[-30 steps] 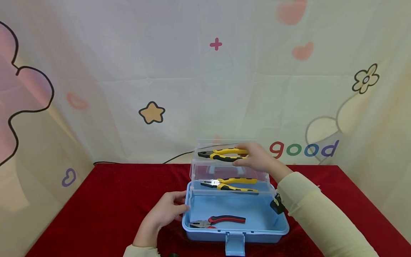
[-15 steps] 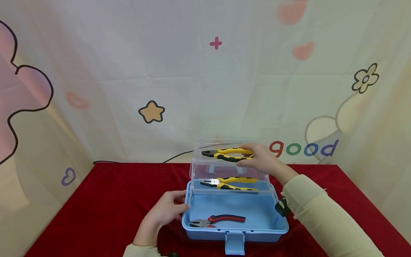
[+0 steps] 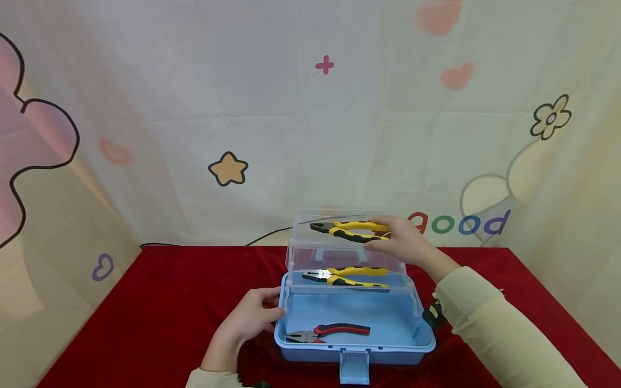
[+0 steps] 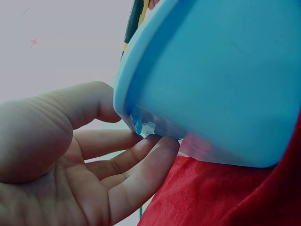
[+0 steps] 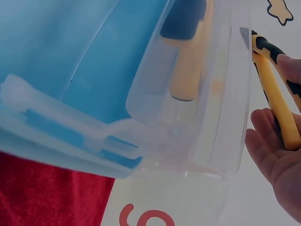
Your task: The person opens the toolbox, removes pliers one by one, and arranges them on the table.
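Note:
My right hand (image 3: 405,238) holds a pair of yellow-and-black pliers (image 3: 345,234) by the handles, jaws pointing left, above the back of a blue toolbox (image 3: 310,354). A second pair of yellow-and-black pliers (image 3: 335,277) lies in the raised clear tray (image 3: 349,291). Red-and-black pliers (image 3: 345,328) rest on the box floor at the front left. My left hand (image 3: 251,315) grips the box's left side, thumb at the rim and fingers against the outer wall. In the right wrist view the held pliers (image 5: 269,77) are beyond the tray's edge.
The clear lid (image 3: 303,256) stands open behind the box. A blue latch (image 3: 354,366) hangs down at the front. The table bears a red cloth (image 3: 194,291). Behind it hangs a printed curtain (image 3: 291,134), with a black cable (image 3: 267,237) along its base.
My right hand has moved a little to the right and slightly up with the pliers. The left hand and the toolbox have stayed in place.

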Available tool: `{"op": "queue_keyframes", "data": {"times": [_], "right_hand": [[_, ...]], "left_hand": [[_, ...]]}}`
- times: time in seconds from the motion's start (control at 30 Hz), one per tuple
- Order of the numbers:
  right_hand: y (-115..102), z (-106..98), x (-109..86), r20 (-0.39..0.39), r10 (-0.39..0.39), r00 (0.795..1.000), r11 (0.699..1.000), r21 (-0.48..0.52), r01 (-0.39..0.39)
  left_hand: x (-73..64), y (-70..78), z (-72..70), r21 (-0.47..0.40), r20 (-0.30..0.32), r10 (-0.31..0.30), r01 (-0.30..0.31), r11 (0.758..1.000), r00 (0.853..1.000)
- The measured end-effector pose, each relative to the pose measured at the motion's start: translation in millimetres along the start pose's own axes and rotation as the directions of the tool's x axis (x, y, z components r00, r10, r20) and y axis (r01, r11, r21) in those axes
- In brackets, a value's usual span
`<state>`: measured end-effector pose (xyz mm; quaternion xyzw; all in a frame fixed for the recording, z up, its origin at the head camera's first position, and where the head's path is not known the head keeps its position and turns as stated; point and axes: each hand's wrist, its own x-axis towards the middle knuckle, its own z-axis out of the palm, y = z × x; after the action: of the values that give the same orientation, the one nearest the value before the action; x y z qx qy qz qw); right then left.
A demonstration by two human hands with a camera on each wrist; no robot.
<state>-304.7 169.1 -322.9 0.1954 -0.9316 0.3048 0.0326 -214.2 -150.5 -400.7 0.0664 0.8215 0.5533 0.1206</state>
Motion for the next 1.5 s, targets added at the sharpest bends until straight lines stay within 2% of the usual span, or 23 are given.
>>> {"op": "queue_keyframes", "data": {"times": [1.0, 1.3, 1.5], "right_hand": [[18.3, -2.2, -26.9, -0.119, -0.002, 0.993, 0.999, 0.038, 0.006], [24.1, -0.7, -36.5, -0.148, 0.042, 0.988, 0.997, 0.072, -0.032], [27.2, -0.3, -41.7, -0.163, 0.044, 0.986, 0.995, 0.094, -0.029]], "left_hand": [[0.1, -2.3, 0.9, 0.001, -0.003, -0.012, 0.012, 1.0, 1.0], [0.6, -3.5, 1.9, -0.027, 0.01, 0.011, -0.011, 1.0, 1.0], [1.4, -3.8, 2.0, -0.02, 0.0, 0.007, -0.007, 1.0, 1.0]]}}
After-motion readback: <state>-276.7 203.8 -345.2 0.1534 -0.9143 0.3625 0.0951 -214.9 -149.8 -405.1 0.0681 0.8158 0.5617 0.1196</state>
